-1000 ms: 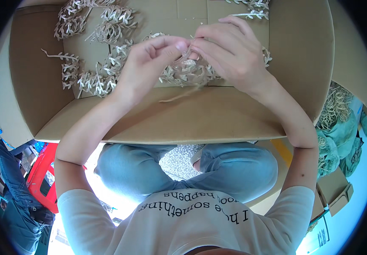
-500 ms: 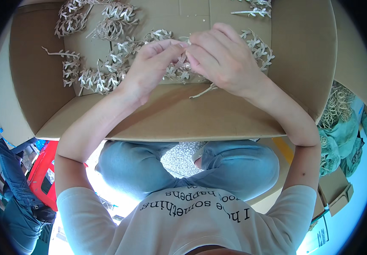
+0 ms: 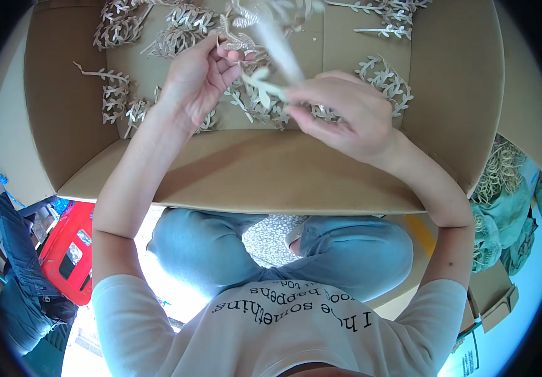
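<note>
Over a cardboard box (image 3: 239,169), my left hand (image 3: 197,81) is turned palm up with its fingers curled round a pale leaf garland (image 3: 240,43). The garland's leafy loops spill past the fingertips, and its upper part is smeared by motion. To the right, my right hand (image 3: 345,116) pinches a leafy strand (image 3: 263,87) between thumb and fingers. This strand runs toward the left hand; whether it belongs to the same garland I cannot tell. Beneath the hands, more leaf garland (image 3: 264,113) lies in the box, partly hidden.
Other leaf garlands lie in the box: a bundle (image 3: 189,28) at the far left, strands (image 3: 393,16) at the far right and a coil (image 3: 387,81) near the right wall. Outside stand a red plastic stool (image 3: 73,251) on the left and green sacking (image 3: 503,220) on the right.
My hands have moved apart, the right one lower and the left one turned palm up. Leafy garland loops have come up between and above them.
</note>
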### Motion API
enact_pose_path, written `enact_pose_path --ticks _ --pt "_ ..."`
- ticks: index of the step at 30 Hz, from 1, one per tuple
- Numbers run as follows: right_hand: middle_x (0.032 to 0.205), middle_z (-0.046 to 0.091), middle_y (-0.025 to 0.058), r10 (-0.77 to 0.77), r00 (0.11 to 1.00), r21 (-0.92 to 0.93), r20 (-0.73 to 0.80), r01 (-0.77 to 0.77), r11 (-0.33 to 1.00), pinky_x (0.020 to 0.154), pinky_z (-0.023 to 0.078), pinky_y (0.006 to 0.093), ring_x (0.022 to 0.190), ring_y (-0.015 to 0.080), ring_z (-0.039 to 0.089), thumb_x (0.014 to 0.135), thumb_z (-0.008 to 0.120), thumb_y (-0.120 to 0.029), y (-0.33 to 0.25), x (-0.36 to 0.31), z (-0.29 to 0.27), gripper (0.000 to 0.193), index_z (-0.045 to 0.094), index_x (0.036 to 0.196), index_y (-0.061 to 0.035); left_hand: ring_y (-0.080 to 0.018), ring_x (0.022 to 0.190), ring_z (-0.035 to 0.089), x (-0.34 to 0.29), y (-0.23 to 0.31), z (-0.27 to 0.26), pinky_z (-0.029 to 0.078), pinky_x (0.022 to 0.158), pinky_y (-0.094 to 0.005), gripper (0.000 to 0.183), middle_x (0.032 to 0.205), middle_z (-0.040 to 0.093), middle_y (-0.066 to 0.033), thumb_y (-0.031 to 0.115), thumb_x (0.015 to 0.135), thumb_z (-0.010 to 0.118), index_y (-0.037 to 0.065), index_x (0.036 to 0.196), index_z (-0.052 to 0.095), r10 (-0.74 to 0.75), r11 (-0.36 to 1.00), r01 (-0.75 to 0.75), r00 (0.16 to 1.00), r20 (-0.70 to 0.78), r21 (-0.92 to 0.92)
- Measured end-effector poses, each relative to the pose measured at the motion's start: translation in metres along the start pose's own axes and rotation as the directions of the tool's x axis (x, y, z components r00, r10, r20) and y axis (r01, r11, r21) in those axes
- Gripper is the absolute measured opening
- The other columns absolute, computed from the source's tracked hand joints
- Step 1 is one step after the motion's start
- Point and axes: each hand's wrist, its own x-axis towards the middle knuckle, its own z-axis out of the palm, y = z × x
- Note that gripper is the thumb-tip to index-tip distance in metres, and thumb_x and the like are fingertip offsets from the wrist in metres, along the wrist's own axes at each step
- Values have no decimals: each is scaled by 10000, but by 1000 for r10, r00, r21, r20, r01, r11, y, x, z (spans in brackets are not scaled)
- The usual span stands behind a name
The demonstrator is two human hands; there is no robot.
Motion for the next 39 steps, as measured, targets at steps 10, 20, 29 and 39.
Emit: enact_pose_path --ticks 10,20,29,39 --pt "757 557 55 311 934 98 175 -331 939 540 460 271 616 120 552 702 681 -16 0 21 2 421 600 1100 -125 -141 695 590 -7 -9 12 519 730 -281 274 731 569 -66 226 958 346 9 883 495 -82 996 82 996 24 27" --pt "854 628 80 111 983 313 148 -153 937 780 482 329 906 273 586 662 693 -21 2 17 -1 141 640 792 -8 -80 527 460 17 0 -15 477 529 -204 162 670 483 -22 141 935 411 -15 955 453 -27 975 67 982 188 -211" --pt "914 561 59 724 646 837 -241 -239 492 1003 337 454 1082 255 483 912 470 -203 -21 -53 -142 176 545 961 -52 -36 395 231 39 74 -100 235 320 -173 146 537 370 62 150 937 413 39 987 493 -51 976 34 996 -74 -213" --pt "1129 533 146 800 -312 848 -513 -42 528 984 371 448 1127 284 458 890 488 -111 20 -241 -316 222 512 1067 21 -49 372 215 17 128 -210 145 341 -211 190 492 361 73 109 917 366 105 830 534 193 981 -158 742 -643 112"
